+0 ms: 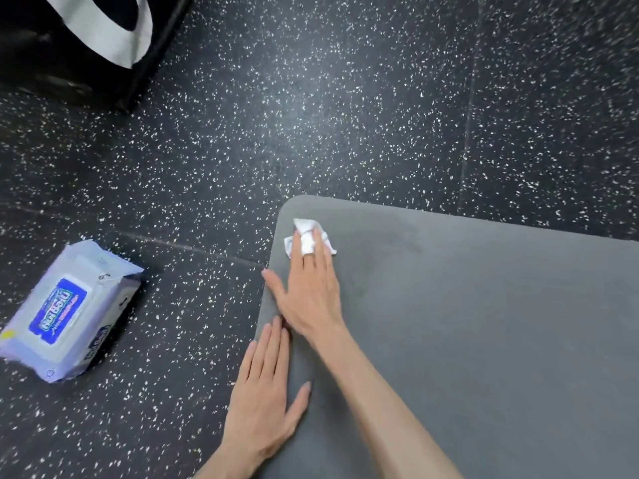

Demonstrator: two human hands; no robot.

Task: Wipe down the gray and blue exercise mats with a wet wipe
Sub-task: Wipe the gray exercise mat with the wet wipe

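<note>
Near the rounded far corner of the gray mat (466,323), the right hand (307,292) presses a crumpled wet wipe (306,236) flat under straight fingers, the wipe bunched beneath the fingertips; the left hand (266,392) lies open, palm down, on the mat's left edge; a wipes pack (69,309) sits on the speckled floor (311,115), well apart.

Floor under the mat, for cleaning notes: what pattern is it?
Black floor with white speckles, shown in the head view.
</note>
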